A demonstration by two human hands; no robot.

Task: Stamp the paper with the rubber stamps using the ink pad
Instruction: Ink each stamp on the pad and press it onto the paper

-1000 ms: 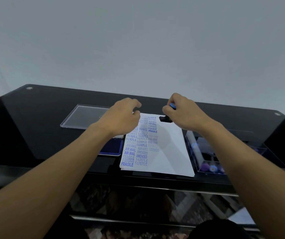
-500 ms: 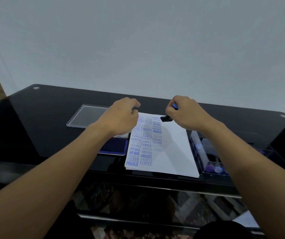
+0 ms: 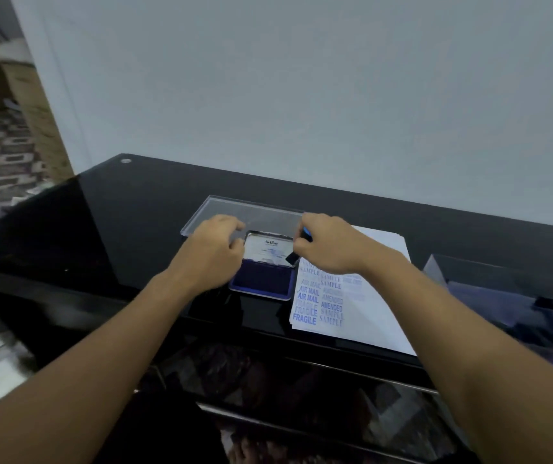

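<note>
A white paper [image 3: 374, 306] lies on the black glass table, its left side covered in blue stamped words. Left of it sits the open ink pad [image 3: 261, 279], dark blue, with its lid raised behind. My right hand [image 3: 328, 249] pinches a small black and blue rubber stamp [image 3: 293, 256] above the pad's right rear corner, at the paper's left edge. My left hand [image 3: 215, 252] hovers at the pad's left side with its fingers loosely curled and nothing in them.
A clear plastic lid [image 3: 235, 212] lies flat behind the ink pad. A clear box [image 3: 503, 296] with blurred contents stands at the right of the paper. The table's front edge [image 3: 268, 329] runs just below the pad and paper.
My right hand has carried the stamp off the paper leftward to the ink pad. My left hand has left the paper's edge and now sits beside the pad. The camera swung left.
</note>
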